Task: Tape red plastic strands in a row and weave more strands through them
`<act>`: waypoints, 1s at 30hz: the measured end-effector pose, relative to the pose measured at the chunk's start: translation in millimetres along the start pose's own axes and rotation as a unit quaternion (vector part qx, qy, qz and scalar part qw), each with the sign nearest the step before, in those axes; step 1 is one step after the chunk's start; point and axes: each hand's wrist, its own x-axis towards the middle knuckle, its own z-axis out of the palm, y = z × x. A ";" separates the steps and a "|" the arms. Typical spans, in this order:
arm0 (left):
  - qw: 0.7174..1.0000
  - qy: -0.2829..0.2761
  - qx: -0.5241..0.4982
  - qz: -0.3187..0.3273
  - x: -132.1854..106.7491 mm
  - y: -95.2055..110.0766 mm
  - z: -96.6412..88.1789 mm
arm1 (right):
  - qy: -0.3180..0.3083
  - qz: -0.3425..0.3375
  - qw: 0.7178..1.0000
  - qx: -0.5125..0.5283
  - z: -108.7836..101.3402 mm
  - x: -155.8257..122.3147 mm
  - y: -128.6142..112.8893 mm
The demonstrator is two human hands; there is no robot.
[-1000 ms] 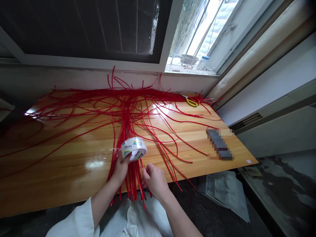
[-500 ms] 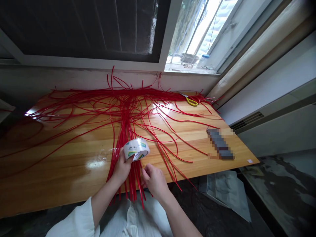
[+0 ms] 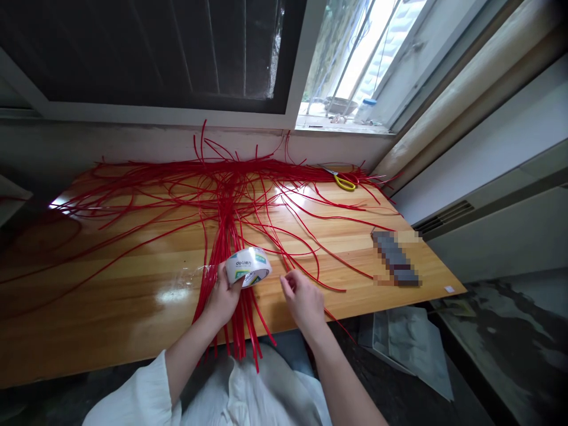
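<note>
My left hand (image 3: 225, 299) grips a roll of clear packing tape (image 3: 243, 261) with a printed core. It is over a bundle of thin red plastic strands (image 3: 227, 231), which runs down the table and past its front edge. To the right of the tape, my right hand (image 3: 305, 300) is closed, thumb and forefinger pinched together. Several loose red strands pass behind or into those fingers; whether they are held I cannot make out. A bit of clear film (image 3: 189, 277) lies left of the bundle.
More red strands (image 3: 177, 170) spread across the back of the wooden table (image 3: 110, 319). Yellow-handled scissors (image 3: 344, 181) lie on them at the right. A blurred dark object (image 3: 396, 258) rests near the right edge. Below is a pale box (image 3: 406, 349); a window stands behind.
My right hand has moved up and to the right, away from the bundle's lower end. The left hand and tape have shifted only slightly to the right.
</note>
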 end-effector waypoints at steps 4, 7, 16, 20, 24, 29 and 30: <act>1.000 0.011 -0.008 0.000 0.6 -1.4 1.3 | 0.003 -0.001 0.994 -0.112 -4.5 20.1 10.7; 1.000 0.005 -0.007 -0.001 0.7 -2.6 1.2 | -0.016 0.008 0.989 -0.149 -8.1 27.5 9.7; 0.999 0.030 -0.022 -0.009 3.3 -7.4 1.1 | -0.108 0.039 0.961 0.252 8.9 14.6 10.2; 0.999 0.023 -0.025 -0.009 1.2 -4.9 0.7 | -0.048 -0.033 0.989 0.139 31.5 -4.3 -2.7; 1.000 0.008 -0.019 -0.004 -0.2 -1.3 -0.3 | -0.035 -0.075 0.995 0.064 40.9 -0.5 -16.3; 0.999 0.018 -0.029 -0.017 1.0 -0.4 -0.8 | -0.056 -0.100 0.992 0.048 32.8 11.1 -23.7; 0.999 0.019 -0.029 -0.016 1.1 -0.8 -0.9 | -0.072 -0.111 0.989 0.073 29.8 10.9 -23.0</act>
